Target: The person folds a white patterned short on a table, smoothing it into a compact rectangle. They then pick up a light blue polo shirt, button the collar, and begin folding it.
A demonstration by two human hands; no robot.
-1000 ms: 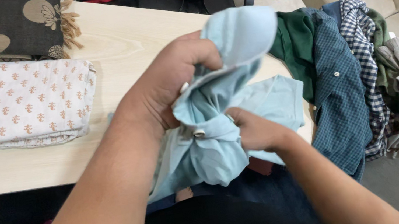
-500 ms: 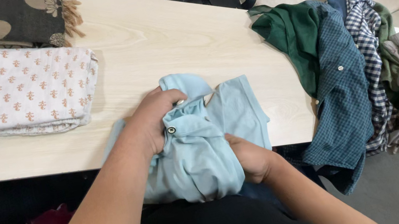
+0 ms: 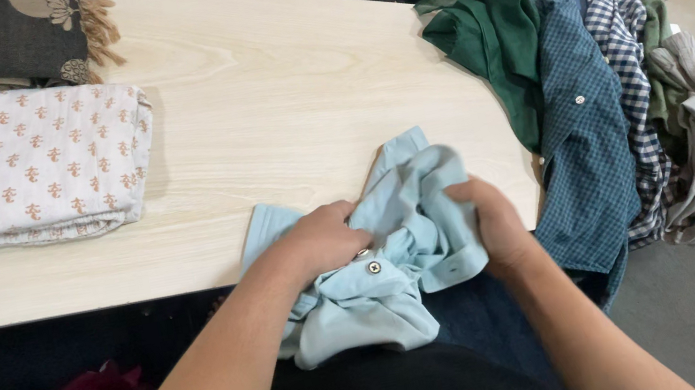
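A crumpled light-blue buttoned shirt lies bunched at the table's near edge, partly hanging off.

Just one cam for me here, head-mounted, looking steeply down and forward over the table edge, close in on the hands.

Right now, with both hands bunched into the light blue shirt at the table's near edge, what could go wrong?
1. Much of the light blue shirt hangs past the table edge; loosening the left hand or right hand could let it slide into the lap.
2. The pile of shirts droops over the right end, close to the right hand; a stray elbow might drag it down.
3. The fabric is crumpled, so creases may set.
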